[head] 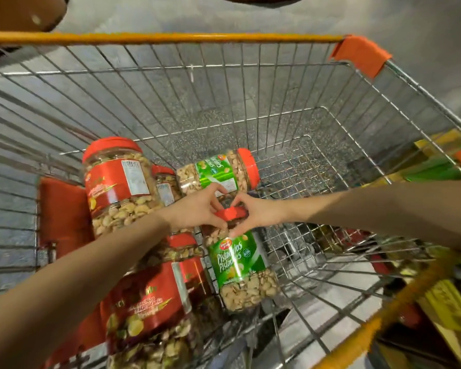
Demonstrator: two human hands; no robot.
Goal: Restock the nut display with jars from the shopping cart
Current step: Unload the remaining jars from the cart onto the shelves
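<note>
Reaching down into the wire shopping cart (250, 65), two bare forearms converge from the lower left and from the right edge and meet near the middle of the basket. The left hand (194, 209) and the right hand (253, 213) face each other across the red lid (229, 213) of a green-labelled pistachio jar (240, 265). Each hand has its thumb and fingers curled round the lid from its own side, so the jar is grasped by both at the top. The far fingertips nearly touch above the lid and the near fingertips sit on the clear shoulder just below it. Both wrists are fairly straight, the backs of the hands turned upward.

The grasped jar stands tilted, lid away from the viewer, against the near wall of the cart. A second green-labelled jar (218, 173) lies on its side just beyond the hands, lid to the right. A tall red-labelled jar (120, 182) stands at the left, partly under the left forearm, with a smaller jar (167, 185) wedged between it and the lying one. Another red-labelled jar (147, 302) lies closest to the viewer, beneath the left forearm and beside the grasped jar.

An orange-yellow rail (144, 37) caps the far wall of the cart. A red flap (61, 209) stands against its left side. Grey floor (250, 17) shows beyond the rail and through the wires.
</note>
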